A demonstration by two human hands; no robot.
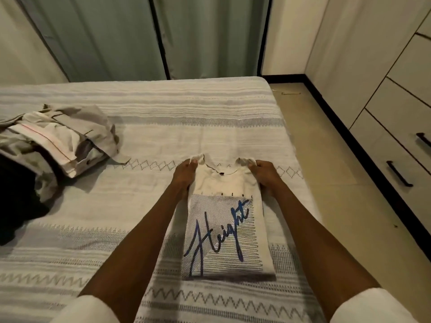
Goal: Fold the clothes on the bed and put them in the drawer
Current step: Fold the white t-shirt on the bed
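Observation:
A cream T-shirt (224,229) with a blue script print lies folded into a narrow rectangle on the bed (163,127), collar end away from me. My left hand (185,174) pinches its far left corner by the shoulder. At the far right corner my right hand (264,173) grips the other shoulder. Both top corners are lifted slightly off the cover. A heap of unfolded beige and white clothes (63,138) lies at the left of the bed.
A dark garment (16,201) lies at the bed's left edge below the heap. White drawers with black handles (399,173) line the right wall across a strip of floor (326,145). Green curtains (140,36) hang behind the bed.

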